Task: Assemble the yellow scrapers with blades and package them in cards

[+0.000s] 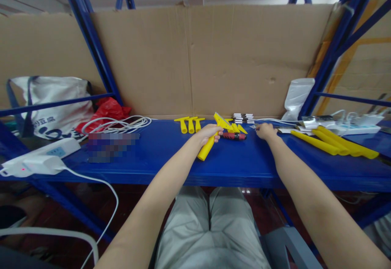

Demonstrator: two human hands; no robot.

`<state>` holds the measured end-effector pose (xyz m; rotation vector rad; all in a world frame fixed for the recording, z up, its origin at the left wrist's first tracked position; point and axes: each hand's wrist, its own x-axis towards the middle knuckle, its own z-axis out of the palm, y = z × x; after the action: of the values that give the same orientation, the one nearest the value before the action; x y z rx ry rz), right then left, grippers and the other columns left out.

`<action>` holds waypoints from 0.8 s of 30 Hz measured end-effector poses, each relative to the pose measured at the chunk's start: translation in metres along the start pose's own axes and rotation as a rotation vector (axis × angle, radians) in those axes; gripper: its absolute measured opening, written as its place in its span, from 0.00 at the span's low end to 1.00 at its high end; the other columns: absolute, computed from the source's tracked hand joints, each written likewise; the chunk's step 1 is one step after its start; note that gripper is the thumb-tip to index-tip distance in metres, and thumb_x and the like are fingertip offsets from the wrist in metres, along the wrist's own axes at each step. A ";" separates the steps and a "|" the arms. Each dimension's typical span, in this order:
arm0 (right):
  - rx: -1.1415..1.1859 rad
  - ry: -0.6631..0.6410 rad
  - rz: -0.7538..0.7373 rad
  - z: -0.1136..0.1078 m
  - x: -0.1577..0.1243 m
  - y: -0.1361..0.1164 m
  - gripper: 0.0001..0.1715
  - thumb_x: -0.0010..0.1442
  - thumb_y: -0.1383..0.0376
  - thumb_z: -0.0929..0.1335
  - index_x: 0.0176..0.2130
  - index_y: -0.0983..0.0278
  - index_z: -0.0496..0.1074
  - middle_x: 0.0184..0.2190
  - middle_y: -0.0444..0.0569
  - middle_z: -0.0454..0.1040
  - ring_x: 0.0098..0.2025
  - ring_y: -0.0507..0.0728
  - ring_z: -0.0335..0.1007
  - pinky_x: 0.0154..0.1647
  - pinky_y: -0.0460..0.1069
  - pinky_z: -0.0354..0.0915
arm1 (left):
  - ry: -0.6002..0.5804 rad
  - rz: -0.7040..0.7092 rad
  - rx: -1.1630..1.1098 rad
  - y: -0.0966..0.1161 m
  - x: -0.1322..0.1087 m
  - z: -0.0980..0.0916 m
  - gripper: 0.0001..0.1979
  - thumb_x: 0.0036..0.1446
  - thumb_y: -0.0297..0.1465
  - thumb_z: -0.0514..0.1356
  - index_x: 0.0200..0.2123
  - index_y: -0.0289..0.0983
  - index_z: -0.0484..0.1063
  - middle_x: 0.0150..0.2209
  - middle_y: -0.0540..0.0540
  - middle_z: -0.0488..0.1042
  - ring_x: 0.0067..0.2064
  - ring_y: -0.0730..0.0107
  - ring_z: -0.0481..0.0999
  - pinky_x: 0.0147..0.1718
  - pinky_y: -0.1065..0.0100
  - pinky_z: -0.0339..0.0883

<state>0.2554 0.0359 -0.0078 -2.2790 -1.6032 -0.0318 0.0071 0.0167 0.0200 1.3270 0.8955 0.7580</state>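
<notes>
My left hand (209, 133) is closed around the handle of a yellow scraper (210, 142), whose wide head points away from me over the blue shelf (171, 159). My right hand (265, 131) rests knuckles-up on the shelf, fingers curled over something small that I cannot make out. Between the hands lies a red and black tool (233, 136). Three yellow T-shaped handles (190, 123) lie just beyond my left hand, and a stack of small black and white packs (243, 118) sits behind the tool.
Long yellow handles (332, 142) lie to the right, near a white power strip (354, 128) and a white pouch (297, 95). At left are coiled white cables (119, 124), a red bag (106, 110), a white tote bag (55, 106) and another power strip (36, 157). Cardboard backs the shelf.
</notes>
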 end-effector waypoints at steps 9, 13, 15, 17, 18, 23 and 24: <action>-0.196 -0.019 -0.088 -0.003 -0.004 -0.008 0.18 0.59 0.69 0.60 0.45 0.70 0.73 0.48 0.64 0.70 0.56 0.67 0.60 0.53 0.62 0.58 | -0.012 -0.011 -0.035 0.000 0.000 0.000 0.11 0.57 0.18 0.48 0.25 0.37 0.56 0.14 0.57 0.58 0.11 0.84 0.54 0.12 0.79 0.45; -0.222 -0.016 -0.132 0.001 -0.001 -0.008 0.18 0.59 0.69 0.60 0.45 0.72 0.72 0.47 0.66 0.70 0.55 0.67 0.62 0.51 0.59 0.60 | -0.010 -0.009 -0.046 0.001 -0.001 0.000 0.11 0.57 0.18 0.49 0.25 0.37 0.56 0.15 0.57 0.59 0.12 0.84 0.54 0.12 0.78 0.45; -0.216 -0.012 -0.139 0.003 0.000 -0.008 0.18 0.59 0.69 0.60 0.45 0.72 0.72 0.48 0.66 0.70 0.55 0.67 0.63 0.51 0.58 0.61 | -0.008 -0.013 -0.046 0.002 -0.001 0.001 0.11 0.57 0.18 0.49 0.25 0.37 0.57 0.15 0.56 0.59 0.12 0.84 0.54 0.11 0.79 0.45; -0.187 -0.003 -0.142 0.004 0.002 -0.009 0.17 0.58 0.69 0.60 0.43 0.71 0.73 0.46 0.66 0.71 0.53 0.67 0.64 0.49 0.58 0.62 | -0.007 -0.021 -0.048 0.002 -0.002 0.001 0.11 0.58 0.19 0.49 0.25 0.37 0.57 0.15 0.57 0.59 0.12 0.83 0.54 0.11 0.79 0.45; -0.160 0.011 -0.145 0.004 0.003 -0.010 0.17 0.58 0.69 0.60 0.42 0.71 0.74 0.45 0.66 0.72 0.52 0.67 0.66 0.48 0.58 0.62 | -0.007 -0.024 -0.051 0.002 -0.002 0.001 0.11 0.58 0.19 0.49 0.26 0.37 0.56 0.15 0.57 0.59 0.12 0.83 0.54 0.11 0.79 0.45; 0.140 0.195 -0.297 0.003 0.007 -0.023 0.13 0.57 0.69 0.60 0.32 0.68 0.73 0.38 0.61 0.74 0.44 0.62 0.70 0.45 0.54 0.64 | -0.012 -0.027 -0.079 0.002 -0.002 0.000 0.10 0.58 0.19 0.50 0.27 0.37 0.56 0.15 0.57 0.59 0.12 0.83 0.54 0.11 0.79 0.46; 0.234 0.238 -0.349 0.003 0.007 -0.027 0.12 0.56 0.68 0.61 0.30 0.67 0.72 0.36 0.58 0.74 0.42 0.61 0.70 0.44 0.53 0.64 | -0.011 -0.027 -0.085 0.002 -0.002 0.000 0.10 0.58 0.19 0.50 0.27 0.37 0.56 0.15 0.57 0.59 0.12 0.83 0.54 0.11 0.79 0.46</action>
<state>0.2324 0.0513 -0.0017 -1.7317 -1.7513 -0.1845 0.0068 0.0153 0.0221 1.2409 0.8611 0.7593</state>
